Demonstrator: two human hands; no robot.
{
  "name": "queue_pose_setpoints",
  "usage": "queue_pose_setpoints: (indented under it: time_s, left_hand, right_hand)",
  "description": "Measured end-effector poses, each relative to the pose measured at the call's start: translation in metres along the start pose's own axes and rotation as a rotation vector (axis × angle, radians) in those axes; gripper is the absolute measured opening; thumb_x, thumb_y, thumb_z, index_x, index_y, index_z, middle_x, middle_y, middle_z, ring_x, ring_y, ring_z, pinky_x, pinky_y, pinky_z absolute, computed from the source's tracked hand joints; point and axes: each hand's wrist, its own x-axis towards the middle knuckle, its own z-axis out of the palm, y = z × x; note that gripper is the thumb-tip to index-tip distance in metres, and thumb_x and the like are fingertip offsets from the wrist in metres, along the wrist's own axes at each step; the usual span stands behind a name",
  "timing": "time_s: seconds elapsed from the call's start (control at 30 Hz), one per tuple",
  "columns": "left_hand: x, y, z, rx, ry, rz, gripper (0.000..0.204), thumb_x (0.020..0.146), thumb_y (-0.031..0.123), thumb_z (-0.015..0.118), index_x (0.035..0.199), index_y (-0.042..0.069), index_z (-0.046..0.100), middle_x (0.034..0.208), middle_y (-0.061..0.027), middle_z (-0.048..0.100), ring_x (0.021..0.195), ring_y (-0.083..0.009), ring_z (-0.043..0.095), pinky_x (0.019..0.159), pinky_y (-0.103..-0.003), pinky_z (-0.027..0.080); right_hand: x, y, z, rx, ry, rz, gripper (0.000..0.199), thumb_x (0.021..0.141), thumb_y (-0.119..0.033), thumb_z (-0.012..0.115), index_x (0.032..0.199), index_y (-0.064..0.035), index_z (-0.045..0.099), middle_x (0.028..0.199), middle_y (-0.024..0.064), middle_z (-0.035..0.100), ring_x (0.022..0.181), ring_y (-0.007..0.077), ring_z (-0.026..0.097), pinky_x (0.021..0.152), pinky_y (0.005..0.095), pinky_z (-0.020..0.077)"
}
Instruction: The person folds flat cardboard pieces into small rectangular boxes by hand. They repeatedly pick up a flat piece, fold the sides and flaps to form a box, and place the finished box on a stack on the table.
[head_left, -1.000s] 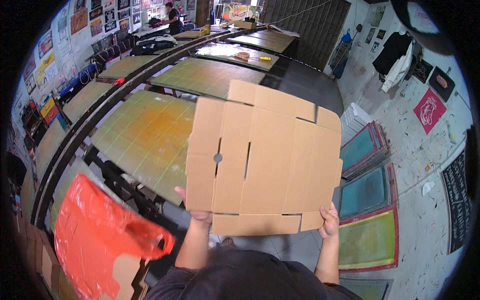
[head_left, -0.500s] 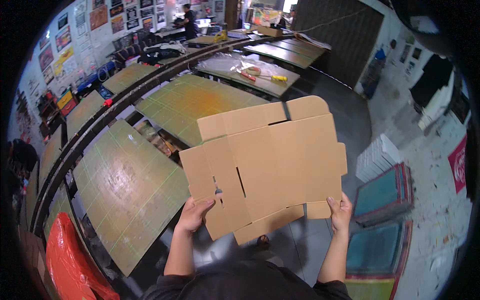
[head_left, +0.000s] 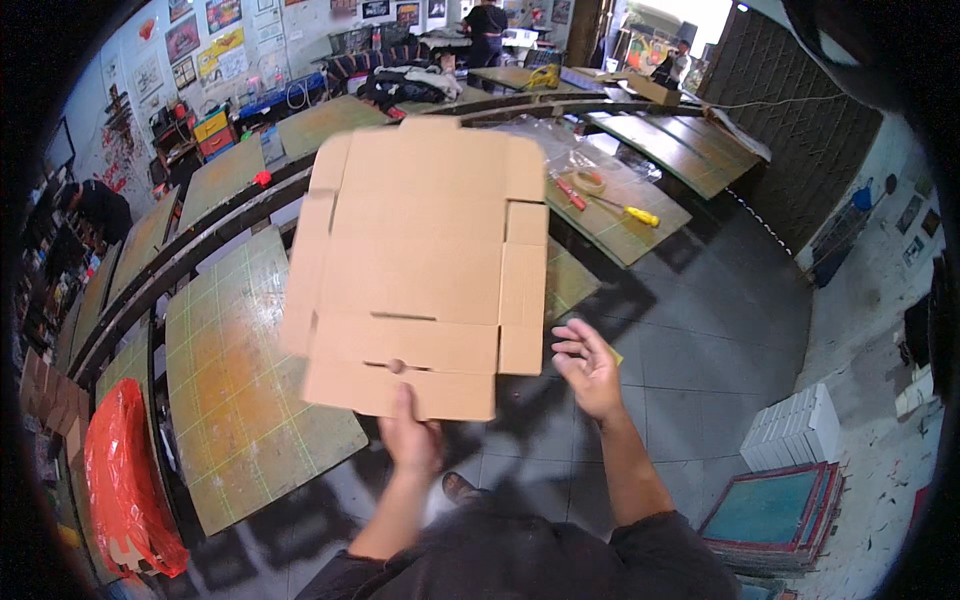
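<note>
Left hand (head_left: 412,442) — fingers pinching near edge of cardboard blank (head_left: 420,245), thumb on top. Right hand (head_left: 594,382): fingers loosely spread, seemingly empty — best support right edge against flexing.

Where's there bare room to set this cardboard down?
The near table looks bare where it shows, between the red bag and the cardboard in your left hand. Floor is open between your right hand and the white stack. The farther table is crowded: plastic sheet, tape roll, red tool, yellow tool.
</note>
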Motion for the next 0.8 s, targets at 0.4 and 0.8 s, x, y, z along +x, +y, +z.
queue_pose_setpoints:
  time_s: [0.4,0.8]
  left_hand:
    - [0.003,-0.066,0.018,-0.008,-0.315,-0.434,0.037,0.088,0.009,0.048,0.121,-0.003,0.040,0.119,-0.0141,0.051,0.106,-0.0260,0.053,0.088,-0.036,0.043]
    - [0.001,-0.055,-0.055,0.897,0.393,0.395,0.062,0.078,-0.002,0.058,0.132,0.003,0.029,0.114,-0.0147,0.052,0.087,-0.0144,0.058,0.075,-0.025,0.047]
  right_hand:
    - [0.072,0.056,0.002,-0.623,-0.407,-0.508,0.035,0.076,-0.024,0.063,0.105,-0.0039,0.060,0.122,0.0219,0.047,0.113,0.0365,0.047,0.095,0.0399,0.0365]
    - [0.117,0.090,-0.047,-0.323,-0.583,-0.381,0.026,0.069,0.000,0.063,0.095,0.0027,0.059,0.114,0.0190,0.055,0.104,0.0298,0.055,0.088,0.0342,0.0437]
